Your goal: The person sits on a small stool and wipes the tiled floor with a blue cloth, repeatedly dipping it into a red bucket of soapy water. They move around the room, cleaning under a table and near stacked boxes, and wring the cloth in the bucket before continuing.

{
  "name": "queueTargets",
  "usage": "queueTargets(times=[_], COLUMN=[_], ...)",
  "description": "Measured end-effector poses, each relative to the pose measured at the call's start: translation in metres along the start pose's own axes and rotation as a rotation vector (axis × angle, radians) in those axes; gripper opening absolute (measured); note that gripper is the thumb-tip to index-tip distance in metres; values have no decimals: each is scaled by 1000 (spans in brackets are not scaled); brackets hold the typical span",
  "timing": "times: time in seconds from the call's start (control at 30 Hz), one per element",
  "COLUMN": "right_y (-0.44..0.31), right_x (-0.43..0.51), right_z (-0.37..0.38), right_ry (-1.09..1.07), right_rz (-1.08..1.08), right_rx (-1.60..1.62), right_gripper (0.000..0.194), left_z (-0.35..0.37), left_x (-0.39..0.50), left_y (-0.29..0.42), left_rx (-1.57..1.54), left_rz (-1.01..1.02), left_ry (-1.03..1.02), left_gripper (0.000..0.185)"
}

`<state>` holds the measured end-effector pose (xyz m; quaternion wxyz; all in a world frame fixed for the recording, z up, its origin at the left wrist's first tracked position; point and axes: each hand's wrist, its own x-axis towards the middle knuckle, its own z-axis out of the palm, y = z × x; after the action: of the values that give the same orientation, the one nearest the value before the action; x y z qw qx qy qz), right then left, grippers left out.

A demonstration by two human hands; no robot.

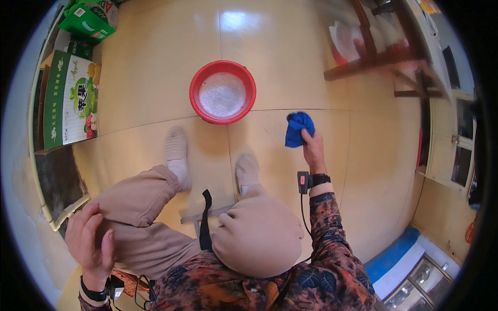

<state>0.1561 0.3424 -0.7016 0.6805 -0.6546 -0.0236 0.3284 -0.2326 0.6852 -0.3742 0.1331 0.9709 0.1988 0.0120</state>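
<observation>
A bunched blue cloth (299,130) is gripped in my right hand (313,147), held out to the right of my knees. Ahead of my feet, a red plastic basin (222,119) stands on the floor, with whitish, foamy-looking liquid (222,94) inside. The cloth is apart from the basin, to its lower right. My left hand (88,237) hovers near my left knee, holding nothing, fingers spread. Both wrists wear black straps with small cabled devices.
An apple carton (72,99) and a green box (88,23) stand along the left wall. Wooden furniture (373,62), partly blurred, is at the upper right. A pale cabinet (441,140) lines the right side. Pale tiles (155,58) cover the floor.
</observation>
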Motion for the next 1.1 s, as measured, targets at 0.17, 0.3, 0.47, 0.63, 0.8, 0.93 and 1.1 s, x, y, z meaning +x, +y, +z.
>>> queueTargets(times=[0.17,0.3,0.47,0.63,0.8,0.93,1.1], right_y=[100,155,145,101,94,91,81], right_x=[-56,-62,-5,79,109,102,80], right_z=[-45,-11,12,-4,3,1,-6], right_ry=[244,399,397,337,-205,-644,-792], right_rz=[104,-138,-277,-401,-353,-243,-332], right_rx=[-565,-912,-714,-695,-806,-811,-1026], right_gripper=[52,63,53,52,55,56,57], left_z=[2,3,3,2,2,3,4], left_x=[2,5,8,10,13,14,18], left_y=[4,9,13,19,22,24,25], left_rx=[22,26,25,62,63,80,57], left_rz=[-18,-34,-42,-46,-81,-98,-88], left_ry=[-2,-13,-31,-43,-70,-85,-82], left_gripper=[25,24,23,23,22,21,20])
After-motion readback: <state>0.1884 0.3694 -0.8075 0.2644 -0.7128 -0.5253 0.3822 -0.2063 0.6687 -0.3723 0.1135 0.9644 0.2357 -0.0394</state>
